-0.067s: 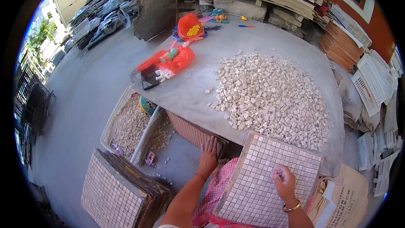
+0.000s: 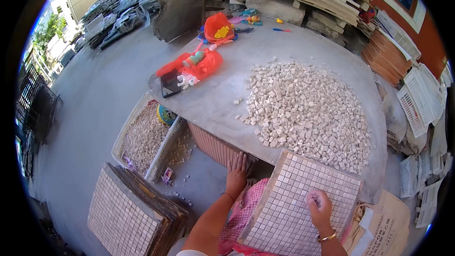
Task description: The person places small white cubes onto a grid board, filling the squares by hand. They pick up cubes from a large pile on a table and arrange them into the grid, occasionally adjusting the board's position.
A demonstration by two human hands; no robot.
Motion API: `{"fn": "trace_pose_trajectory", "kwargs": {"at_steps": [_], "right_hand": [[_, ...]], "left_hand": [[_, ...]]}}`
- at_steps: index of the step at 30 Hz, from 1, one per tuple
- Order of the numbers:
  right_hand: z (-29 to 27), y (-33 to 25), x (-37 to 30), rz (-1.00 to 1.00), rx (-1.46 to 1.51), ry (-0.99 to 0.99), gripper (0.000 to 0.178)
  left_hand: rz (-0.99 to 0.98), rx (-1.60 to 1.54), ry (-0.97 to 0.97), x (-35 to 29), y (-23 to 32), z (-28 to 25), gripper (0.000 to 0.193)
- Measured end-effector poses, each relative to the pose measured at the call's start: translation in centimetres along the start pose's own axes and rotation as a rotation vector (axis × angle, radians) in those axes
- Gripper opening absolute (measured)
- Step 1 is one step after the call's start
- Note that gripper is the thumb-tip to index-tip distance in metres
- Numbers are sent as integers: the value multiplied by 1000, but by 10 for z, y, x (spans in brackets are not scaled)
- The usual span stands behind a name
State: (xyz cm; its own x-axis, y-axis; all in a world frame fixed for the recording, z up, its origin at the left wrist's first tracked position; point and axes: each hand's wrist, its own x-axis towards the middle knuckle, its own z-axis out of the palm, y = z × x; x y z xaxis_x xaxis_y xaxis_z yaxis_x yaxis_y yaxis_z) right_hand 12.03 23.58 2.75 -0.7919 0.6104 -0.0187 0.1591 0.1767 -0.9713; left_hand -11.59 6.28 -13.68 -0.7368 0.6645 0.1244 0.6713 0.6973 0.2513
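Observation:
A board [image 2: 303, 199] covered with rows of small pale square tiles lies slanted over my lap, its far edge against the table. My right hand [image 2: 320, 204] rests on its right half, fingers curled in; whatever they hold is hidden. Off to the left, my left hand [image 2: 236, 172] lies with outstretched fingers on the near end of a reddish-brown ribbed stack [image 2: 212, 146] beside the table edge. A large heap of loose pale stone cubes [image 2: 308, 109] spreads over the grey stone table [image 2: 213, 104] beyond the board.
Lower left stands a stack of tiled boards [image 2: 125, 208]. Behind it is a white plastic crate [image 2: 121, 135] of small stone pieces. On the table's far left lie a dark phone-like slab [image 2: 169, 85], red plastic bags [image 2: 208, 66] and small toys. Brown paper sacking [image 2: 386, 223] lies lower right.

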Motion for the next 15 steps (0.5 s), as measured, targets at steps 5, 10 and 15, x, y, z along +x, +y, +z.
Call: {"fn": "trace_pose_trajectory", "kwargs": {"at_steps": [5,10,15], "right_hand": [[2,9,-4,-21,-99,59,17],[4,6,-5,-10,-42,83,15],[0,13,-4,-44,-95,62,14]], "left_hand": [[-1,180,25,0,3,8,69],[16,178,63,-2,7,2,57],[136,200,-88,21,-20,-29,34]]}}
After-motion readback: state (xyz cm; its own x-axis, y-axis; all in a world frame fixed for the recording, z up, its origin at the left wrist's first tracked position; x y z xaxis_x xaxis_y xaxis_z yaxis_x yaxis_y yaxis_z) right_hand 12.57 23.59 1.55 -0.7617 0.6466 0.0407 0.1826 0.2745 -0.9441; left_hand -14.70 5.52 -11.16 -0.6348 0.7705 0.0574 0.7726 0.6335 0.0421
